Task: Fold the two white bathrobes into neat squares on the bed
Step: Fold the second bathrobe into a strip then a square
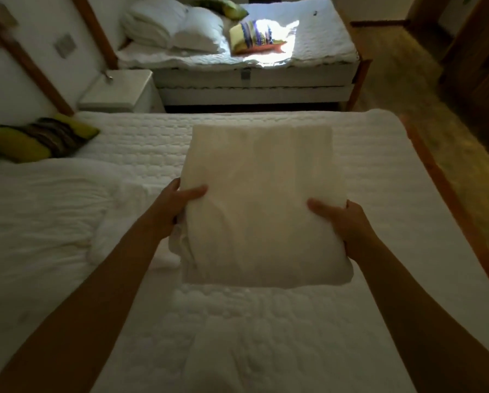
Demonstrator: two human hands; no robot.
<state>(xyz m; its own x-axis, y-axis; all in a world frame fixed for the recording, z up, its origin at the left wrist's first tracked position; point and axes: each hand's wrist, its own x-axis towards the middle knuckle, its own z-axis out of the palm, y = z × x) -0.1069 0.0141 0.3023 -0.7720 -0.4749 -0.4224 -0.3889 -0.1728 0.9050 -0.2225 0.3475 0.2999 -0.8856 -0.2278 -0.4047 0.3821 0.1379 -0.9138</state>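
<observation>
A white bathrobe [261, 205], folded into a thick square, hangs in the air above the near bed [379, 228]. My left hand [175, 207] grips its left edge, thumb on top. My right hand [342, 219] grips its right edge the same way. More loose white cloth [115, 222], rumpled, lies on the bed just left of and below the folded robe; whether it is the second bathrobe I cannot tell.
A green and striped cushion [39, 137] lies at the near bed's left. A white nightstand [118, 92] stands between the beds. The far bed [317, 43] carries pillows and a striped cushion [254, 36]. Wooden floor [407, 89] runs along the right.
</observation>
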